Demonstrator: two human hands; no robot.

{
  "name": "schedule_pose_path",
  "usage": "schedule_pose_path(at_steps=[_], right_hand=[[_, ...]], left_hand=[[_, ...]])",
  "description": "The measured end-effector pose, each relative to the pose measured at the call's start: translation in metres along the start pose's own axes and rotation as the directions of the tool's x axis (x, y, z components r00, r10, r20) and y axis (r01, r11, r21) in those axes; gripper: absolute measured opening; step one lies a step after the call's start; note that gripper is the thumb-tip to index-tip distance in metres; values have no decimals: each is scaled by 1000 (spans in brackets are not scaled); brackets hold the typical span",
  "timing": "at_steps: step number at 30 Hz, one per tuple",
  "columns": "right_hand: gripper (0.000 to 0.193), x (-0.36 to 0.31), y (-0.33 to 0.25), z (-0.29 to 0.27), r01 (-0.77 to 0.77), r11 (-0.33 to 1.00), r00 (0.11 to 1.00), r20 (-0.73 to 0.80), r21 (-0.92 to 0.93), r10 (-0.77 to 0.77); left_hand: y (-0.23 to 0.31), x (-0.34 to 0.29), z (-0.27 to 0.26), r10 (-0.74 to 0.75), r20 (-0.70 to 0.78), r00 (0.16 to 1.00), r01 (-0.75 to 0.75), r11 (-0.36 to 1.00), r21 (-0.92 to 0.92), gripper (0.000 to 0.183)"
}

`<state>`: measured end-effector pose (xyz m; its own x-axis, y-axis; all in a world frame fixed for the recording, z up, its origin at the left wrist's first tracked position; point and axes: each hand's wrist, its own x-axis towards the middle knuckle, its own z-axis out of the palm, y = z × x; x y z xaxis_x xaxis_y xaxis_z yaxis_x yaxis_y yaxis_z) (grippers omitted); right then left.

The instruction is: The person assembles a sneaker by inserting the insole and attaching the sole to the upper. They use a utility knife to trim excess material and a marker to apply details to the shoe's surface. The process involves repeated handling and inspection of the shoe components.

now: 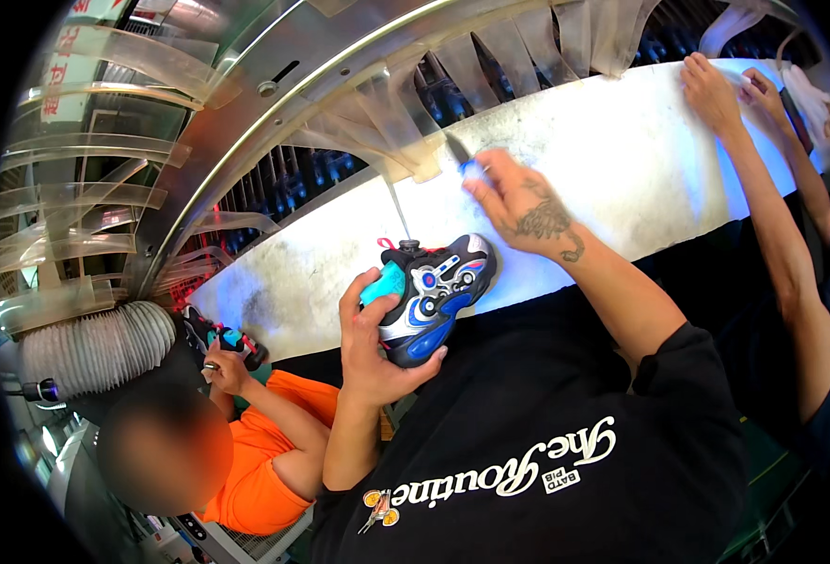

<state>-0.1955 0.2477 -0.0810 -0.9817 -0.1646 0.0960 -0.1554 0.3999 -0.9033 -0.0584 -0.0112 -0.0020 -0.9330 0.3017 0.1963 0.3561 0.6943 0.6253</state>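
Observation:
My left hand [374, 355] is closed around the heel end of a sneaker [441, 293] in black, silver and blue, with a teal lining. The shoe is tilted, its side facing up and its toe pointing away to the right, over the near edge of the white worktop [565, 141]. Above the worktop, beyond the shoe, my right hand [518, 199] grips a small knife [456, 148]. Its dark blade points up and to the left, clear of the shoe; a blue and white part shows at my fingers.
At left, a person in orange [274, 451] holds another shoe [222, 336]. A second person's hands [716, 99] are over the worktop's far right. Clear plastic strips [528, 56] hang from a metal housing [236, 122] along the far side. A ribbed duct [100, 348] lies at left.

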Motion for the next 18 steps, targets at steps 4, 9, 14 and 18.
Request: schedule_pose_path(at_steps=[4, 9, 14, 18], right_hand=[[33, -1, 18, -25, -98, 926, 978, 135, -366, 157], [53, -7, 13, -69, 210, 723, 869, 465, -658, 171], [40, -22, 42, -75, 545, 697, 760, 625, -466, -177], [20, -19, 29, -85, 395, 691, 850, 526, -606, -26]], left_hand=[[3, -1, -4, -49, -20, 999, 49, 999, -15, 90], [10, 7, -11, 32, 80, 996, -34, 999, 26, 91], [13, 26, -16, 58, 115, 992, -59, 998, 5, 89], [12, 31, -21, 55, 124, 991, -57, 998, 17, 89]])
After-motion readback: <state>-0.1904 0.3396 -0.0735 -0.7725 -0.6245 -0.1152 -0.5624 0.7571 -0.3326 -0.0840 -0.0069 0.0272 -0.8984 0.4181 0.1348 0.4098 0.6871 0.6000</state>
